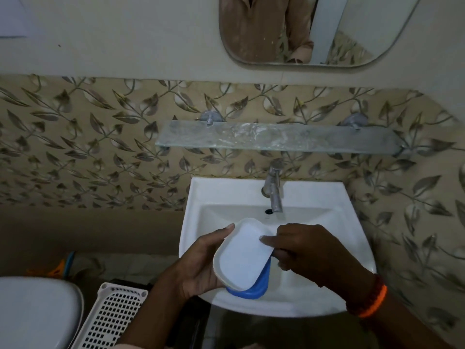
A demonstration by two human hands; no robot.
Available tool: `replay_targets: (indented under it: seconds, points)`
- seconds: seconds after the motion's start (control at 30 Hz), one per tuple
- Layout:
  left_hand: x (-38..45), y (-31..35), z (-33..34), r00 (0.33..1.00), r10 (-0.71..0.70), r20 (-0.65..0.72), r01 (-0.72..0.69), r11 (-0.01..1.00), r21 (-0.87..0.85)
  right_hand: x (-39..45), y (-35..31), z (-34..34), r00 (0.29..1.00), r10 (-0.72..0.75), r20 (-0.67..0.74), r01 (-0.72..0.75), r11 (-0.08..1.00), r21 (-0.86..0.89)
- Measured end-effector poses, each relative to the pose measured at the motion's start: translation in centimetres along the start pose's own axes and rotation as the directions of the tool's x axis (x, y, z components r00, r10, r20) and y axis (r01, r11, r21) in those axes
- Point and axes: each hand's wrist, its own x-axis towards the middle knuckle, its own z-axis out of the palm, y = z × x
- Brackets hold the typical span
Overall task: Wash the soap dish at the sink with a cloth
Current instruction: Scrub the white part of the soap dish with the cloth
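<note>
Item: soap dish [242, 255], two-part, held over the front left part of the sink [314, 293] basin, clear of the porcelain and well in front of the tap [273, 190]. Handling, as judged: light, stiff moulded plastic, not fragile in ordinary use but liable to crack if dropped on the basin; smooth and glossy, so likely slippery once wet or soapy; the two parts look loosely nested and may slide apart if tilted. Best hold: by the long rim, fingers under the base and thumb over the lip, keeping the flat inner face free for wiping. Current hold: left hand [198, 268] curled round the left long side from below, fingertips showing at the far rim; right hand [309, 250] pinching the right edge of the white part, forefinger lying on its upper face, other fingers tucked beneath. Both hands thus occupied with the dish; neither holds anything else that can be made out. Appearance: upper part white, rounded-rectangle tray with a raised lip and plain flat floor, tilted up toward the left; lower part blue, same outline, showing at the near right corner beneath the white. No soap seen in it. Cloth: not visible. Tap not seen running. Orange band on the right wrist.
</note>
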Motion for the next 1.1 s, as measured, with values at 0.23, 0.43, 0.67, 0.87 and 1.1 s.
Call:
replay_targets:
  seconds: [0.23,0.43,0.67,0.87,1.1]
  points:
    - [0.2,-1.2,1.6,0.999,-0.051,0.006,0.051,0.999,0.0,-0.8,0.0,-0.1,0.994,-0.039,-0.103,0.016,0.975,-0.222]
    - [0.2,-1.9,2.5,0.996,-0.059,-0.06,0.054,0.995,-0.079,-1.1,-0.4,0.5,0.987,-0.051,-0.15,0.023,0.983,-0.184]
    - [0.4,-2.1,3.2,0.97,0.092,-0.227,-0.087,0.996,0.032,-1.5,0.1,-0.9,0.953,0.28,-0.115,-0.256,0.949,0.185]
    - [0.8,-2.3,4.0,0.906,0.223,-0.36,-0.163,0.968,0.19,-1.6,-0.4,-3.1,0.638,0.769,0.033,-0.466,0.352,0.812]
    - [1.1,-2.8,5.6,0.887,0.345,-0.308,-0.223,0.903,0.368,-0.4,-3.9,-0.9,0.963,0.135,-0.234,-0.11,0.987,0.119]
